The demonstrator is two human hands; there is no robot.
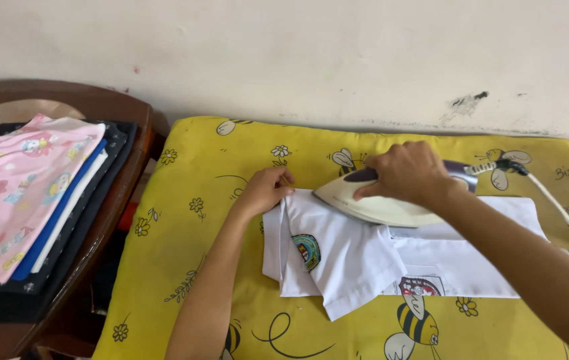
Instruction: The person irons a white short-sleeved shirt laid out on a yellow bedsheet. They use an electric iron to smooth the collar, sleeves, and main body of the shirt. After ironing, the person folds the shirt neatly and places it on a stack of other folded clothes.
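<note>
Support surface: yellow padded cloth mat with bee and flower print (191, 227), filling centre and right of frame, against pale wall. Directly on mat, centre: white folded fabric shirt with round embroidered badge (351, 260). Cream and purple electric iron (381, 203) resting on shirt upper edge. Second support: dark brown round wooden table (108, 200), left of frame. On it: stack of folded garments, pink printed cloth on top (24, 187).

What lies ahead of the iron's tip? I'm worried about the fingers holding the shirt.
The left hand pins the white shirt at its edge, just beyond the tip of the iron gripped by the right hand. Nothing else intervenes.
</note>
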